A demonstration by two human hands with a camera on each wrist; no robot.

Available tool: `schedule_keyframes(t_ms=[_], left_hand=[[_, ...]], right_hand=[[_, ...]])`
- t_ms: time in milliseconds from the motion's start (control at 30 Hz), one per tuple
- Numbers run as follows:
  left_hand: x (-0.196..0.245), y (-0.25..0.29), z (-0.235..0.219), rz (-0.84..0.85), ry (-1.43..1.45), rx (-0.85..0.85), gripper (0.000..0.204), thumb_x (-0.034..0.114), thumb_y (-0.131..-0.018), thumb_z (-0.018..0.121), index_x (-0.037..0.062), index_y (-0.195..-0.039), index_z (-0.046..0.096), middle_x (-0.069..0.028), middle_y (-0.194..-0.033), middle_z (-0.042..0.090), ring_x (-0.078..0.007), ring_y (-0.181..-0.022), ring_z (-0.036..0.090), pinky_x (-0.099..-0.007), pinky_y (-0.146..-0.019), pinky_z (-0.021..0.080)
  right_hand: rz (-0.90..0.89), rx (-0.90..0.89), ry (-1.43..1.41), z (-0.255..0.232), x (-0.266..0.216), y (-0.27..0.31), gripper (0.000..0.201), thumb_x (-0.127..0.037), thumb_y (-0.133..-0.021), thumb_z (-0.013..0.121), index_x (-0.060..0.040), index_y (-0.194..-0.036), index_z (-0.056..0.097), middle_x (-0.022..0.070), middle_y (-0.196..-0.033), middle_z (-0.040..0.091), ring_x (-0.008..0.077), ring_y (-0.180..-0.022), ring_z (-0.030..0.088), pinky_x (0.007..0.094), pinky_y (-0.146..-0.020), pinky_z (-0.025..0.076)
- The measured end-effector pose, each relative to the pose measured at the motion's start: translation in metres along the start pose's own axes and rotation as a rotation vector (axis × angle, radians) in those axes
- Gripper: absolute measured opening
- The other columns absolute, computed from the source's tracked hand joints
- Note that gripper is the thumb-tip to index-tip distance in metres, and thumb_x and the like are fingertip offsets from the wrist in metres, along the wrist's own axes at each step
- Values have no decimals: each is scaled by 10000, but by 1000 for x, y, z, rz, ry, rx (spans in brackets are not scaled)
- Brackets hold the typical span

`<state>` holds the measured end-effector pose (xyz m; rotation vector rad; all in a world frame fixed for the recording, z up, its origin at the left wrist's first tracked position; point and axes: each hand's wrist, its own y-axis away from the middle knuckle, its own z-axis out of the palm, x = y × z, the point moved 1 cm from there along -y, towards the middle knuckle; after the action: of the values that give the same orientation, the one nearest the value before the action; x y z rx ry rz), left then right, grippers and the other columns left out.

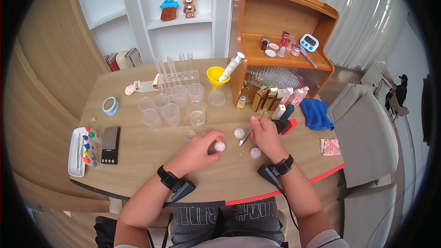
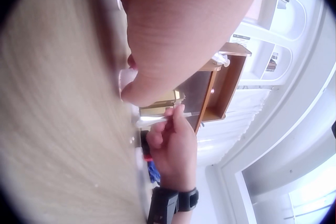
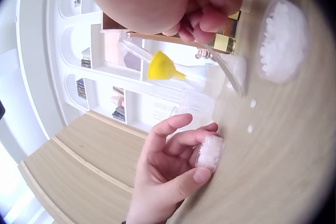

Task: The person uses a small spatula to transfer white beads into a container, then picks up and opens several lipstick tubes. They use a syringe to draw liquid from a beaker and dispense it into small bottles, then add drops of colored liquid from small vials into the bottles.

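Note:
My left hand (image 1: 200,150) grips a small clear jar (image 3: 211,153) of white granules between thumb and fingers, low at the table. In the head view my right hand (image 1: 267,135) pinches a thin metal spatula (image 1: 247,135) by its upper part, its tip slanting down toward the table. Near that tip stands a second small jar of white granules (image 1: 239,132). A third filled jar (image 1: 255,152) sits close below the right hand. Two loose granules (image 3: 253,103) lie on the wood in the right wrist view.
Plastic cups (image 1: 172,115) and a test tube rack (image 1: 178,79) stand behind the left hand. A yellow funnel (image 1: 217,76) tops a flask (image 1: 217,98). Small boxes (image 1: 271,98) and a blue cloth (image 1: 317,115) lie rightward. A black scale (image 1: 110,144) is far left.

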<state>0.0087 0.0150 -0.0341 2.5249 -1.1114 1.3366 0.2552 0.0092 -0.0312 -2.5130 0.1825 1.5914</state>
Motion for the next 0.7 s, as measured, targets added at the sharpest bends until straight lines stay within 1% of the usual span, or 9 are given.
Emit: schedule_keyframes(t_ms=[100,200,300,400,500,600,700], left_hand=[[1,0,-2,-3,-11,-4,491,83,-803,758,67,-1254,567,-111,-1152,652,-306,-1100,629,-395,-951,501],[0,0,0,-2,-6,-6,489,85,-802,761,67,-1251,568,-111,-1160,648,-312,-1105,623,-399,-951,498],[1,1,0,15,-6,15,495,88,-799,768,71,-1252,569,-111,-1163,643,-316,-1111,617,-402,-953,496],[0,0,0,19,-17,25,507,94,-794,782,75,-1254,570,-108,-1157,638,-315,-1108,613,-403,-955,494],[-1,1,0,1,-6,13,519,101,-790,795,78,-1258,569,-103,-1145,633,-310,-1100,611,-403,-956,492],[1,0,-2,-7,-8,-3,523,105,-791,799,79,-1261,569,-101,-1136,630,-304,-1099,607,-401,-958,490],[0,1,-1,-5,-8,-8,521,105,-795,797,80,-1262,569,-103,-1134,630,-300,-1103,606,-400,-961,488]], right_hand=[[146,-144,-155,-3,-6,1,365,-336,-1066,515,-14,-922,608,59,-676,623,119,-560,597,270,-549,486],[181,-300,-421,2,-4,3,318,-334,-1075,502,-43,-985,597,42,-720,639,111,-573,617,238,-546,498],[132,-392,-477,8,3,2,299,-322,-1077,500,-46,-1006,588,59,-768,663,129,-589,648,240,-548,510],[123,-420,-522,12,6,2,294,-312,-1080,493,-41,-1012,585,67,-782,673,133,-603,664,242,-546,508],[130,-422,-482,12,10,0,293,-314,-1077,495,-39,-1024,582,64,-774,673,136,-610,673,245,-544,509],[192,-298,-390,7,3,2,299,-328,-1069,511,-46,-1006,589,52,-750,663,124,-574,644,244,-528,498],[214,-221,-431,3,-7,3,321,-341,-1069,509,-64,-921,575,34,-675,628,112,-510,589,234,-489,451]])
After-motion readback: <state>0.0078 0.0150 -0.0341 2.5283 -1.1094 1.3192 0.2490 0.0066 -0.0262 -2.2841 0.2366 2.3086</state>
